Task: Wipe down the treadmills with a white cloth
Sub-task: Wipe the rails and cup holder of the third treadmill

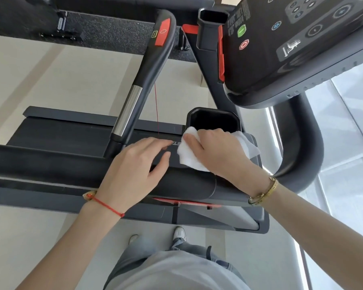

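Our right hand (216, 151) presses the white cloth (190, 152) flat under relaxed fingers beside the cup holder (213, 120), while our left hand (138, 166) rests open just left of it, the handrail (50, 162) running leftward unwiped.

Taking the deep black plastic cup holder (215, 122) as the mark: the crumpled white cloth (189, 152) lies just in front of it on the dark grey treadmill side rail (50, 164), under the right hand (216, 151). The left hand (134, 168) rests on the same rail, left of the holder, close beside the cloth. The black handlebar with a chrome sleeve (138, 88) rises left of the holder. The dark rounded control console (291, 45) sits behind and right of it.
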`<act>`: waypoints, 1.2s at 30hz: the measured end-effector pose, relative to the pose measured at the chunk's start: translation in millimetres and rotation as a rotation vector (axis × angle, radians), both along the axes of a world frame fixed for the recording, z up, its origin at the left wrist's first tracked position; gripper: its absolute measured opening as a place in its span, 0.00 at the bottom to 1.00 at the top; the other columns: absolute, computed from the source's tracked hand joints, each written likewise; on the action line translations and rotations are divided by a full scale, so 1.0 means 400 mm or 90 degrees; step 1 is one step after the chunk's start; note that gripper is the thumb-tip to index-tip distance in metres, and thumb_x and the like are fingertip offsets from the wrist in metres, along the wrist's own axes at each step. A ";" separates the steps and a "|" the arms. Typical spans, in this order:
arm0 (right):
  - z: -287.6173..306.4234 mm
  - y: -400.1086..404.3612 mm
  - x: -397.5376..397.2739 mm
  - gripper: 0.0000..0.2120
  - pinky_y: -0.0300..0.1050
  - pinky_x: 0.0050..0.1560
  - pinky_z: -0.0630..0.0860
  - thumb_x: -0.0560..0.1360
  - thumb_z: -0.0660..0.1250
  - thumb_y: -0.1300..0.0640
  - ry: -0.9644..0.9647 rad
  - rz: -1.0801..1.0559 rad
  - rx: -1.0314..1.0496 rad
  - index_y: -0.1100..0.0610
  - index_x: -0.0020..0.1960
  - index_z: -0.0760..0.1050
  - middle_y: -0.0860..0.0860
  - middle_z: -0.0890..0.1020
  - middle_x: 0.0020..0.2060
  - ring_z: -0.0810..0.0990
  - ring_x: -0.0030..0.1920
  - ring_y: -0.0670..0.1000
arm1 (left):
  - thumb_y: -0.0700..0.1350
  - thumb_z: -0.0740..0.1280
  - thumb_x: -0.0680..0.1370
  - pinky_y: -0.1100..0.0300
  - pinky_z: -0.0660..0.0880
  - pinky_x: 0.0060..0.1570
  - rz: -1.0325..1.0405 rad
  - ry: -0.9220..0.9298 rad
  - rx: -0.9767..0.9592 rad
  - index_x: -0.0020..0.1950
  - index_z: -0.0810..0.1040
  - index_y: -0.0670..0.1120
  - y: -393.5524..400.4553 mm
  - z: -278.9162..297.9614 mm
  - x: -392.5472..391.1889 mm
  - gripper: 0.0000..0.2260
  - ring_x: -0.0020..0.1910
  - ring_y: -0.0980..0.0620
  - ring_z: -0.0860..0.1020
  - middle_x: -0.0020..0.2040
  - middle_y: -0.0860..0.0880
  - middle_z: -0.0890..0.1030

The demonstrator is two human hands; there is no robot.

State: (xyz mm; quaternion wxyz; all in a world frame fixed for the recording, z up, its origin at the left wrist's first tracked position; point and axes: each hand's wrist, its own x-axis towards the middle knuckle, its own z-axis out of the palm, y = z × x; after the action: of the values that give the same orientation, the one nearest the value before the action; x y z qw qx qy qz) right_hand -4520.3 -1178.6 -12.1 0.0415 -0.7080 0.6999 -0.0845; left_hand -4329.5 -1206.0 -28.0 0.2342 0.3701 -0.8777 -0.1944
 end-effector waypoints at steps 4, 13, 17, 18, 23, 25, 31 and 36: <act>-0.010 -0.066 0.005 0.06 0.47 0.36 0.62 0.78 0.60 0.55 0.051 -0.082 0.008 0.58 0.49 0.68 0.52 0.67 0.34 0.66 0.36 0.57 | 0.43 0.64 0.80 0.52 0.79 0.53 -0.024 -0.013 -0.020 0.60 0.80 0.44 0.000 -0.007 0.042 0.11 0.52 0.52 0.81 0.53 0.51 0.83; 0.014 0.044 0.056 0.21 0.50 0.35 0.65 0.82 0.54 0.44 -0.082 -0.163 -0.070 0.57 0.37 0.64 0.53 0.71 0.28 0.73 0.33 0.59 | 0.45 0.64 0.80 0.52 0.76 0.58 -0.091 -0.016 -0.052 0.59 0.81 0.44 -0.043 -0.019 0.191 0.11 0.52 0.51 0.81 0.53 0.51 0.83; 0.033 0.117 0.087 0.27 0.45 0.35 0.65 0.82 0.50 0.39 -0.061 -0.099 -0.078 0.59 0.55 0.78 0.55 0.78 0.31 0.75 0.34 0.58 | 0.45 0.64 0.81 0.51 0.74 0.61 -0.127 -0.020 -0.074 0.60 0.81 0.45 -0.074 -0.027 0.265 0.11 0.56 0.51 0.80 0.55 0.51 0.83; 0.036 0.132 0.103 0.27 0.44 0.39 0.69 0.82 0.50 0.39 -0.071 -0.092 -0.073 0.57 0.62 0.77 0.57 0.84 0.40 0.79 0.39 0.58 | 0.45 0.64 0.80 0.51 0.73 0.62 -0.131 -0.019 -0.077 0.60 0.81 0.45 -0.081 -0.028 0.281 0.11 0.57 0.51 0.79 0.55 0.51 0.83; 0.027 0.153 0.251 0.26 0.44 0.50 0.77 0.80 0.48 0.41 -0.104 -0.028 -0.035 0.51 0.71 0.71 0.46 0.80 0.62 0.78 0.62 0.47 | 0.44 0.65 0.80 0.51 0.71 0.63 -0.131 -0.004 -0.103 0.60 0.81 0.45 -0.110 -0.033 0.353 0.11 0.56 0.49 0.79 0.55 0.50 0.83; 0.016 0.137 0.317 0.25 0.42 0.56 0.75 0.81 0.49 0.43 -0.083 -0.003 -0.059 0.52 0.72 0.70 0.45 0.78 0.66 0.73 0.68 0.45 | 0.43 0.66 0.80 0.51 0.71 0.63 -0.117 0.004 -0.110 0.59 0.81 0.44 -0.121 -0.032 0.384 0.10 0.55 0.49 0.80 0.54 0.50 0.83; -0.021 0.060 0.464 0.26 0.44 0.66 0.70 0.82 0.50 0.41 0.036 0.031 -0.088 0.55 0.71 0.70 0.48 0.74 0.68 0.73 0.68 0.51 | 0.42 0.66 0.79 0.50 0.70 0.62 -0.054 -0.005 -0.109 0.58 0.81 0.44 -0.158 -0.038 0.484 0.09 0.54 0.47 0.80 0.54 0.50 0.83; -0.034 0.092 0.415 0.23 0.51 0.66 0.67 0.82 0.54 0.41 0.114 -0.053 -0.125 0.52 0.71 0.70 0.49 0.76 0.64 0.74 0.63 0.54 | 0.44 0.63 0.80 0.52 0.68 0.64 -0.056 -0.007 -0.086 0.61 0.80 0.45 -0.168 -0.034 0.534 0.12 0.57 0.48 0.79 0.56 0.50 0.82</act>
State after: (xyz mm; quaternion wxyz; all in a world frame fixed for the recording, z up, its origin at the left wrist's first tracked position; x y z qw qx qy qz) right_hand -4354.4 -1141.9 -25.9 -0.0940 -0.6836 0.7180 -0.0909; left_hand -4116.0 -1273.3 -41.6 0.2447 0.3158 -0.9055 -0.1429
